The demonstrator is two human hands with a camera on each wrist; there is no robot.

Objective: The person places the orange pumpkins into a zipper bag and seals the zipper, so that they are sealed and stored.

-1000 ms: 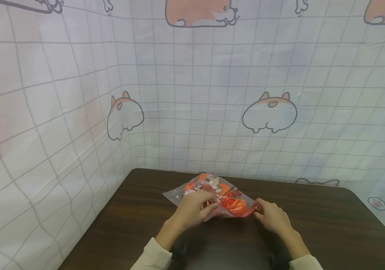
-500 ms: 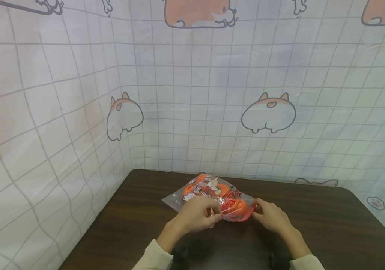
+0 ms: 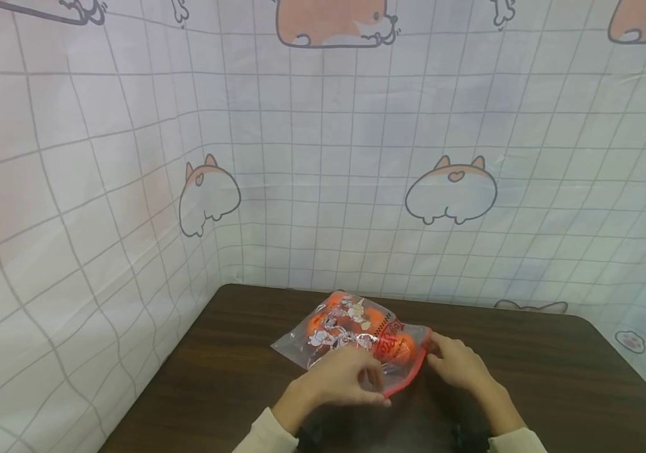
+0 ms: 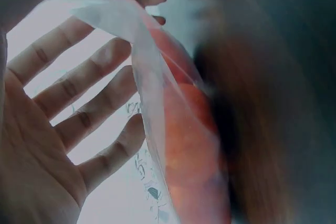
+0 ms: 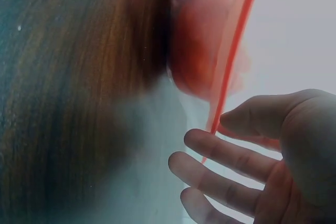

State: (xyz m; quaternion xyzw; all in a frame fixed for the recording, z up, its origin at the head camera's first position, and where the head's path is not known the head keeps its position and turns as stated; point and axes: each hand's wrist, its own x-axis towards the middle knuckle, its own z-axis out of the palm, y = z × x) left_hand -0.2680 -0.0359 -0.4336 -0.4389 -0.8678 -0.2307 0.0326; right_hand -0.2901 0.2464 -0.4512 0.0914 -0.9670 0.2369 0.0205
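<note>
A clear zip bag [image 3: 294, 345] printed with cartoon figures and red lettering lies on the table, with several orange round fruits [image 3: 405, 348] like tangerines inside. Its red zip edge [image 3: 410, 380] runs along the side nearest me. My left hand [image 3: 339, 380] pinches the near end of this edge; in the left wrist view its other fingers spread beside the plastic. At the far end, my right hand [image 3: 459, 365] holds the corner between thumb and index finger. The right wrist view shows the red strip [image 5: 233, 51] upright between those fingertips. The lettering is partly creased.
The dark wood table [image 3: 555, 371] extends around the bag and both hands. Behind it and to the left hangs a white grid-patterned cloth [image 3: 323, 207] with cartoon dogs.
My left hand has moved toward me and to the right, from the bag's near side to the zip edge's near end. The edge is now stretched out; my right hand has barely moved.
</note>
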